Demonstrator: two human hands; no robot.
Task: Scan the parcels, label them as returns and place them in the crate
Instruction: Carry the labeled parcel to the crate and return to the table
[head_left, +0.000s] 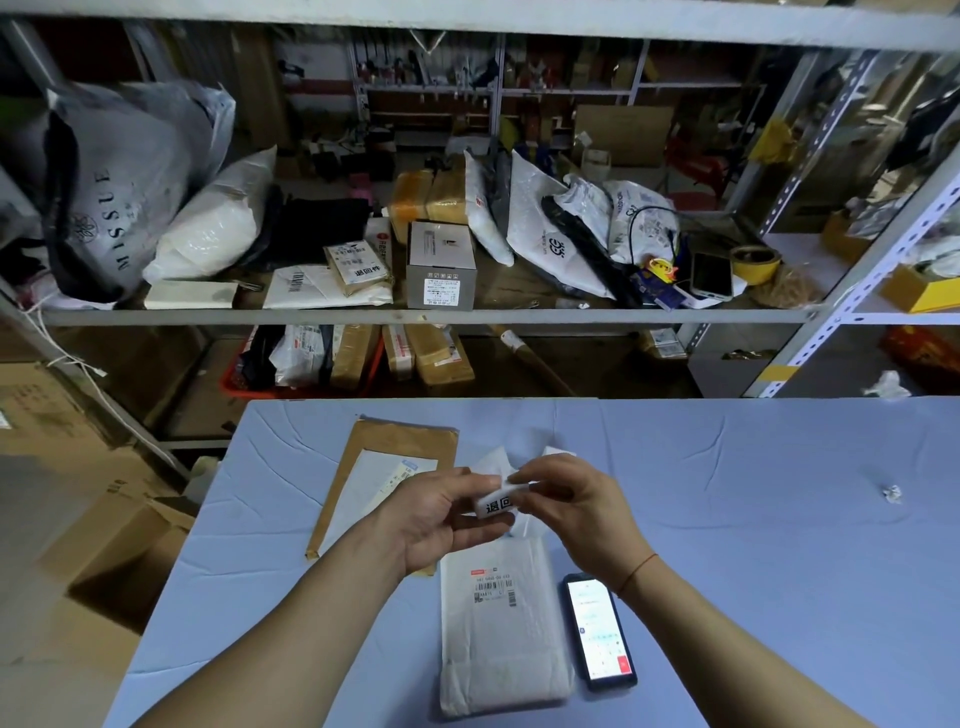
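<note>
A white soft parcel (501, 629) with a barcode label lies on the blue table (753, 545) in front of me. Above it, my left hand (441, 519) and my right hand (566, 499) both pinch a white return label (497, 505) with black characters, its backing paper sticking up between the fingers. A brown envelope parcel (374, 483) with a white shipping label lies behind my left hand. A phone (600, 631) with a lit screen lies just right of the white parcel. A red crate (234, 384) holding several parcels sits under the shelf beyond the table.
A metal shelf (415, 316) with many bags and boxes stands behind the table. A crumpled scrap of paper (892, 493) lies on the table at the right. Open cardboard boxes (114, 561) stand on the floor at the left.
</note>
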